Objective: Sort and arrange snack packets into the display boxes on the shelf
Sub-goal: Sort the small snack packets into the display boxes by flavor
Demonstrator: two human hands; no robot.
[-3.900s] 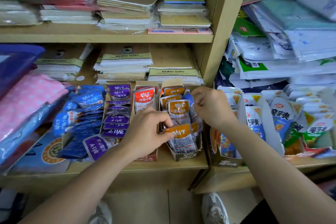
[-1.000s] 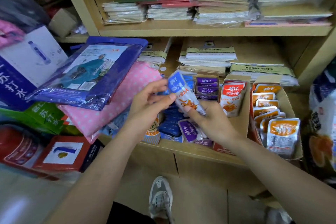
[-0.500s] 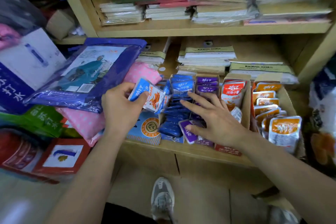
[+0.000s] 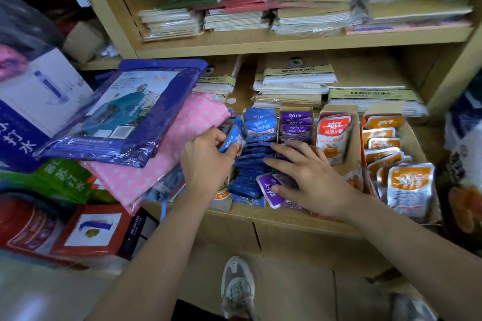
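Observation:
Display boxes stand in a row on the wooden shelf. From left to right they hold blue packets, purple packets, a red packet and orange packets. My left hand pinches a blue packet at the left edge of the blue row. My right hand lies flat with spread fingers over the purple and blue packets. A loose purple packet lies under its thumb.
A pink dotted package and a blue plastic-wrapped package lean against the shelf at left. Stacks of notebooks sit behind the boxes and on the upper shelf. Red boxes stand low at left. My shoe is below.
My left hand carried the blue packet from in front of the pink package right and back to the blue row. My right hand stayed spread on the packets.

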